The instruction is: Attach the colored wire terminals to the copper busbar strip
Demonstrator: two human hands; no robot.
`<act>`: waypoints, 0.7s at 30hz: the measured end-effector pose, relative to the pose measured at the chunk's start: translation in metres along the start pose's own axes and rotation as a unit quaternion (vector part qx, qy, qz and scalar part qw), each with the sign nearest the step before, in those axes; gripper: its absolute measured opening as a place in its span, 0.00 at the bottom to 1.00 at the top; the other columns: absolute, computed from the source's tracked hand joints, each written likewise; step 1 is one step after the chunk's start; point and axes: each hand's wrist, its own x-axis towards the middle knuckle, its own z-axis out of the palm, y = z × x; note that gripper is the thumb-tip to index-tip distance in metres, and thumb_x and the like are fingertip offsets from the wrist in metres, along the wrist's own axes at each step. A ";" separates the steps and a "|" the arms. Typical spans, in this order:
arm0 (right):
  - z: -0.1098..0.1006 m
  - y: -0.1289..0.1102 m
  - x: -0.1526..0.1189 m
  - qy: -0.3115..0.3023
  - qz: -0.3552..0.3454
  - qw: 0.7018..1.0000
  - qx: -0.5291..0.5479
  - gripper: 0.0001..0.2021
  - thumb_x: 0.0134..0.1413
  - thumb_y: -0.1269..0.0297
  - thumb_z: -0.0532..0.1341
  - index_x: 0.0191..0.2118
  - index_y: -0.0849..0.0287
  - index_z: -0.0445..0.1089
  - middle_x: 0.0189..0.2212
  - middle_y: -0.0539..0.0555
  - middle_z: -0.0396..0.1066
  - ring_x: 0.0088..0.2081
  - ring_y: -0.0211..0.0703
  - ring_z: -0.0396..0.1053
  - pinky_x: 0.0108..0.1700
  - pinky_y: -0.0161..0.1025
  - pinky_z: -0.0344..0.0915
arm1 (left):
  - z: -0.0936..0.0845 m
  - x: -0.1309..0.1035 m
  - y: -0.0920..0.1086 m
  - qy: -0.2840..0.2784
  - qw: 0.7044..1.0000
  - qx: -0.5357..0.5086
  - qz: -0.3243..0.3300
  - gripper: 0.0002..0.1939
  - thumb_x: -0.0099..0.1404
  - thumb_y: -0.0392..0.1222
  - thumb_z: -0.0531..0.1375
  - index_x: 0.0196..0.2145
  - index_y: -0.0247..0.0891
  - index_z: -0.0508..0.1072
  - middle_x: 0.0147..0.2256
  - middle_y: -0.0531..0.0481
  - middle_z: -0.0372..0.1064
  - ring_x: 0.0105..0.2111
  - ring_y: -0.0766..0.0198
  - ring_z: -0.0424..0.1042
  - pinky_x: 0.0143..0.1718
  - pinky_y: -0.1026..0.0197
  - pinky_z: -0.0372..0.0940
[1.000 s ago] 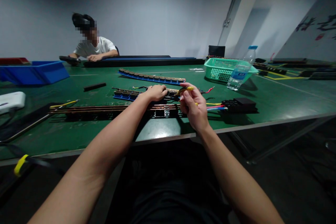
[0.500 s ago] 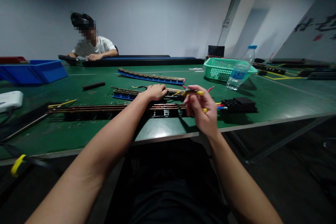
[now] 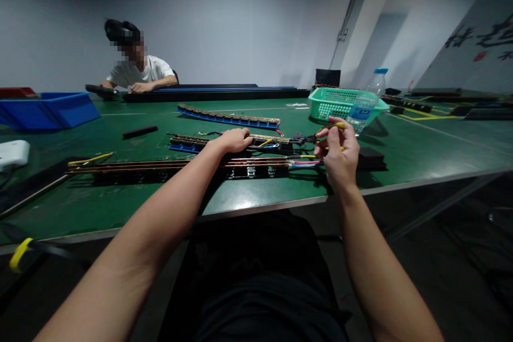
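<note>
The left hand (image 3: 236,140) lies palm-down on the long copper rail (image 3: 160,165) near the front edge of the table (image 3: 120,200), fingers curled over a short blue-backed strip (image 3: 192,144) just behind it, pinning things in place. The right hand (image 3: 340,155) is lifted just off the table toward the right side, fingers pinched together on a pair of yellow-handled pliers (image 3: 326,136) whose dark tip points left at the wire bundle (image 3: 298,140). Whether the tip actually grips a wire cannot be told. Red, blue and yellow wires (image 3: 304,161) trail from the rail's right end past that hand toward a black block (image 3: 371,159) that it half hides.

As a judgement, the job looks partway through: wires already run off the rail's right end and a yellow wire (image 3: 90,160) lies at its left end, while a second blue strip (image 3: 228,117) waits untouched toward the middle of the table.

Near the far right stand a green basket (image 3: 340,104) and a water bottle (image 3: 366,101); a blue bin (image 3: 48,109) sits at the far left edge, a white device (image 3: 12,154) below it. Another person (image 3: 136,72) sits at the far edge, hands resting on the table
</note>
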 end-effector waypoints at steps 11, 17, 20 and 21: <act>0.001 0.002 -0.010 -0.178 -0.035 0.964 -0.196 0.09 0.60 0.57 0.63 0.40 0.57 0.73 0.20 0.43 0.58 0.20 0.31 0.52 0.23 0.32 0.49 | 0.006 0.005 -0.004 0.020 1.000 -0.010 0.012 0.23 0.74 0.50 0.44 0.54 0.36 0.70 0.55 0.40 0.71 0.51 0.51 0.72 0.52 0.55 0.64; 0.005 -0.020 -0.023 -0.034 -0.022 0.998 -0.038 0.14 0.63 0.52 0.60 0.50 0.53 0.67 0.31 0.48 0.67 0.19 0.30 0.57 0.20 0.32 0.55 | 0.005 0.003 -0.002 0.018 1.000 -0.001 0.011 0.22 0.75 0.49 0.44 0.54 0.35 0.70 0.55 0.40 0.71 0.52 0.52 0.71 0.52 0.56 0.64; -0.001 -0.044 -0.047 -0.024 -0.015 1.000 -0.002 0.15 0.64 0.53 0.59 0.52 0.52 0.67 0.32 0.49 0.67 0.18 0.29 0.56 0.17 0.31 0.52 | 0.005 0.003 -0.003 0.021 1.000 -0.001 0.013 0.23 0.75 0.49 0.44 0.54 0.36 0.70 0.56 0.40 0.70 0.52 0.51 0.71 0.52 0.55 0.64; -0.004 -0.052 -0.056 -0.018 -0.011 1.000 0.005 0.16 0.64 0.53 0.59 0.54 0.51 0.67 0.32 0.50 0.67 0.18 0.29 0.55 0.16 0.31 0.51 | 0.006 0.004 -0.003 0.022 1.000 -0.003 0.014 0.23 0.75 0.49 0.44 0.54 0.36 0.70 0.56 0.40 0.71 0.52 0.51 0.71 0.52 0.55 0.64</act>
